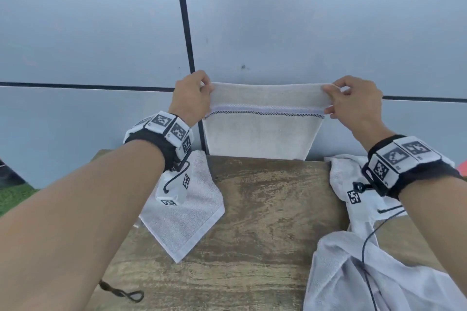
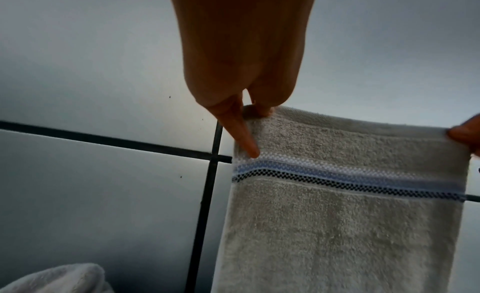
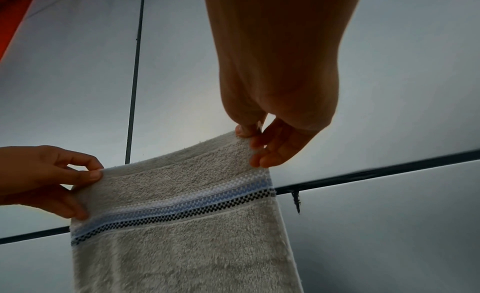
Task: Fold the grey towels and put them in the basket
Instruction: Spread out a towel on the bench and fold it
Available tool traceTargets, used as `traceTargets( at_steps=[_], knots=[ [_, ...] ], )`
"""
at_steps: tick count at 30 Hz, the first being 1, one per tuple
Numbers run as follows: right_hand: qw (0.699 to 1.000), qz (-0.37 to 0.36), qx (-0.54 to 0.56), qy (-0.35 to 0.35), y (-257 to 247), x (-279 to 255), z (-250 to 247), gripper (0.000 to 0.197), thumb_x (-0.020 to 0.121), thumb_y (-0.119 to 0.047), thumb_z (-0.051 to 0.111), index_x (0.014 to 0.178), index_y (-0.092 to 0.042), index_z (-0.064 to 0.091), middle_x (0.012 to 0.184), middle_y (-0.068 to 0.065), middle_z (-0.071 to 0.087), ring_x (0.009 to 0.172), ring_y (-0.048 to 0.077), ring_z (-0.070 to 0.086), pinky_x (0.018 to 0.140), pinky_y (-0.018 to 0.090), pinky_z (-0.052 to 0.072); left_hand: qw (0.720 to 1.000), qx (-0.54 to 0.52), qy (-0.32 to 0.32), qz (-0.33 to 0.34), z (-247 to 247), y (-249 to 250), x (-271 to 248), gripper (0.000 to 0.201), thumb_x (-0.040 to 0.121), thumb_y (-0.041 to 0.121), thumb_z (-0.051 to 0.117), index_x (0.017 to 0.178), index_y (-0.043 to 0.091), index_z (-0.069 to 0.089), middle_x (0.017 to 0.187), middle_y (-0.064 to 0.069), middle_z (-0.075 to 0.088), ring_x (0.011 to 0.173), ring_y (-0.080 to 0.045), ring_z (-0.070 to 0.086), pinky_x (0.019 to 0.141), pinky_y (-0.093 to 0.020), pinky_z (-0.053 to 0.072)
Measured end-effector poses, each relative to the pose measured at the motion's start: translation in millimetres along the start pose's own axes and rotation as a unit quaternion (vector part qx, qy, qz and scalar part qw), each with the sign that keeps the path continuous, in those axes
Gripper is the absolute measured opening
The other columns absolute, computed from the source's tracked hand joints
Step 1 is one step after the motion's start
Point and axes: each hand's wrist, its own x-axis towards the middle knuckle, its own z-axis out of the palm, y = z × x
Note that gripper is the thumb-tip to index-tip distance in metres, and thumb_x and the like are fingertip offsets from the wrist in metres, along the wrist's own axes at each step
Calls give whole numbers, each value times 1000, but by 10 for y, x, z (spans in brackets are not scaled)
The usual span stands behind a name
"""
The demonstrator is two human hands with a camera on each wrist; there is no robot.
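A grey towel [image 1: 262,134] with a blue, white and black checked stripe hangs in the air beyond the far edge of the wooden table [image 1: 265,209]. My left hand [image 1: 199,93] pinches its top left corner, and my right hand [image 1: 338,98] pinches the top right corner. The towel [image 2: 337,225] hangs straight down in the left wrist view, where my left hand [image 2: 257,116] holds the corner. In the right wrist view my right hand [image 3: 252,141] pinches the towel [image 3: 182,246] at its edge. No basket is in view.
A second pale towel [image 1: 192,214] lies flat on the table's left side. A crumpled white towel [image 1: 366,260] is heaped at the right, and a cable runs over it. A grey panelled wall [image 1: 303,20] with dark seams stands behind the table.
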Motion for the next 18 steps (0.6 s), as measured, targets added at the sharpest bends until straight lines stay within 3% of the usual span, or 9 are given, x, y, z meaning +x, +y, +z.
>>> traceTargets(
  at_steps=[2,5,8,12,15,18],
  knots=[
    [1000,13,14,-25,-9,-47,-113,17,92,-28,71,87,-11,70,79,11,74,64,21,74,72,45,63,999,-25,16,15,-41,62,-56,15,102,18,54,96,5,58,74,-5,58,60,-24,58,41,-11,38],
    [998,13,4,-54,30,-211,-284,14,93,-21,70,91,-7,70,85,10,75,70,19,74,74,43,63,999,-38,15,18,-99,62,-227,12,98,15,59,94,4,60,82,-13,65,61,-22,54,51,-23,45],
    [997,12,-25,-71,134,-484,-453,9,93,-19,70,87,-12,69,90,12,75,72,18,75,74,41,63,1000,3,-24,13,-160,9,-484,6,94,10,65,92,5,64,86,-12,64,63,-20,51,55,-28,45],
    [991,-5,-79,-109,242,-947,-665,9,91,-19,71,83,-15,72,81,5,74,78,20,74,68,22,55,997,46,-65,7,-278,-1,-908,19,89,-4,59,87,9,72,75,-8,64,49,-13,47,43,-17,38],
    [984,-16,-112,-138,260,-1300,-840,12,91,-21,71,79,-19,72,76,2,74,81,20,70,78,32,53,997,22,-69,-10,-419,-13,-1225,13,90,2,66,86,10,74,75,-8,68,51,-14,55,43,-12,39],
    [980,-12,-118,-163,253,-1606,-1012,14,90,-23,72,77,-19,69,73,3,69,69,18,60,63,22,43,997,0,-81,-16,-537,-52,-1512,6,91,13,71,89,9,75,78,-6,70,61,-17,60,54,-20,43]
  ],
)
